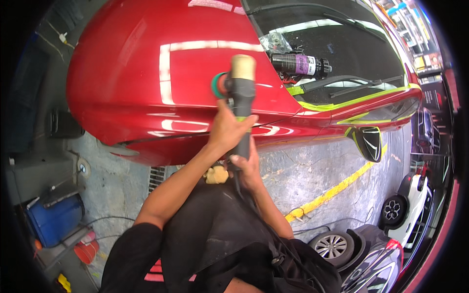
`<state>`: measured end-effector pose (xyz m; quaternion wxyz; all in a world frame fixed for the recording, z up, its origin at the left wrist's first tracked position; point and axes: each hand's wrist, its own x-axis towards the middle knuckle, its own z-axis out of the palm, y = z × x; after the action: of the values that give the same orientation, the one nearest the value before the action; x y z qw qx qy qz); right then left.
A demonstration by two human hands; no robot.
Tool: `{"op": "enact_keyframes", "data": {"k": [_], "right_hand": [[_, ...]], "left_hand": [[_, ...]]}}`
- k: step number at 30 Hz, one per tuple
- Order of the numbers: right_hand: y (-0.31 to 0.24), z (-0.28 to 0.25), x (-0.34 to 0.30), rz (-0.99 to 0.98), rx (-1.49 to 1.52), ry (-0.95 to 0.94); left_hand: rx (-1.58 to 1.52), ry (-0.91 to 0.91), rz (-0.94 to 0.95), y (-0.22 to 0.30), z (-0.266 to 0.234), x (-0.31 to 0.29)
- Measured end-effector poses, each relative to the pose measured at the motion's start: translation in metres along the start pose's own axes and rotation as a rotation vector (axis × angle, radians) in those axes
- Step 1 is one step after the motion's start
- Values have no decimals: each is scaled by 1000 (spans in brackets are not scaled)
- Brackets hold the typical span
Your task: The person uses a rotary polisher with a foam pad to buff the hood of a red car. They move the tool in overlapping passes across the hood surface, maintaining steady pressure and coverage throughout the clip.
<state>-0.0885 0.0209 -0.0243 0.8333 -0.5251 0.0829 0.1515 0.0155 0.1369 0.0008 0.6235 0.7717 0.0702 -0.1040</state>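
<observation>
Closed left hand (228, 128) is wrapping the polisher (243, 93) mid-body; closed right hand (250, 170) is gripping its near end, presumably for control. It is extending over the red car hood (124, 63), green pad (216, 85) leftward, contact unclear.

A scuffed grey floor (312, 178) bears a painted yellow stripe (342, 185); toward the dim left stands a blue, probably plastic bin (56, 219).
</observation>
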Motion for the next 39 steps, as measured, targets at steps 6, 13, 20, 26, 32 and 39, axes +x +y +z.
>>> {"op": "enact_keyframes", "data": {"k": [6,13,20,26,32,39], "right_hand": [[8,70,18,36,-241,-175],[57,167,68,102,-336,-441],[84,260,71,-14,-801,-703],[146,355,106,-184,-854,-962],[197,472,160,32,-764,-915],[201,387,102,85,-787,-750]], "left_hand": [[-264,167,43,-20,-91,-25],[-422,403,-8,-57,-216,-34],[-590,748,204,-112,-300,-97],[-866,1008,191,-175,-393,-113],[-769,941,7,-206,-537,-74],[-768,919,39,-222,-430,-102]]}}
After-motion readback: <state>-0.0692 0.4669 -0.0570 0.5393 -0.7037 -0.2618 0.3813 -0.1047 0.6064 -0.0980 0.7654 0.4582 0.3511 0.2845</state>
